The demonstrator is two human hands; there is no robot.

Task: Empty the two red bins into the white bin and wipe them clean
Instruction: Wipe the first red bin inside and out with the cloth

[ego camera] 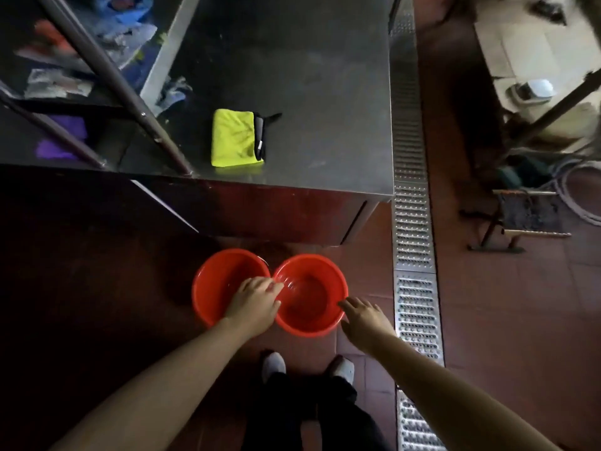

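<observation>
Two red bins sit side by side on the red tiled floor point(487, 320), rims touching, just in front of a steel table point(309, 92). The left bin point(218, 281) is partly covered by the person's left forearm. The right bin point(312, 297) holds something clear at its near-left wall, water or a bit of film, I cannot tell which.

The left hand point(255, 304) is over the spot where the two rims meet, fingers curled down at the right bin's left rim. It looks like a pinch on that rim, but the fingertips are hidden, so I cannot tell for sure. The right hand point(362, 315) is at the right bin's near-right edge, fingers fairly straight and spread, tips at or just off the rim, gripping nothing.

A folded yellow cloth point(232, 138) lies on the table near its front edge, with a black item point(261, 135) just beside it on the right. A small white tag shows on the black item, but no writing can be read there or on the bins.

A metal drain grate point(413, 255) runs along the floor to the right of the bins. Two white shoes point(274, 366) stand below them.
</observation>
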